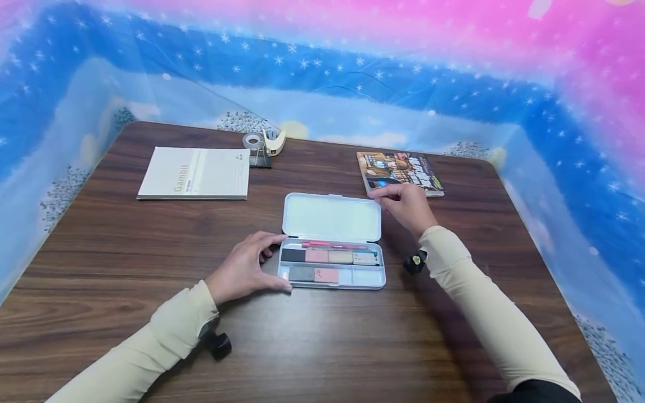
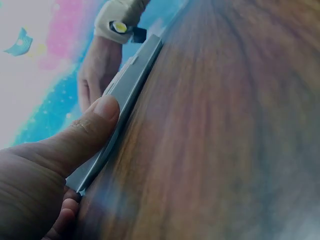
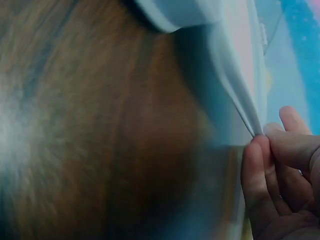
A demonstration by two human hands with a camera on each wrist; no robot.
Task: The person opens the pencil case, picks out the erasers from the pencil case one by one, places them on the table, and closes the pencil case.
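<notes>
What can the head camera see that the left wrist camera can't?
Only the head view shows the open case's tray with erasers and a red pen, the notebook, the tape dispenser and the picture book. Only the left wrist view shows the left thumb pressed on the case's edge up close. Both show the case, the table and the right hand.

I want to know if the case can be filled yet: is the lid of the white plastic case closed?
No, the lid lies folded back flat on the table, leaving the erasers in the white plastic case exposed.
</notes>
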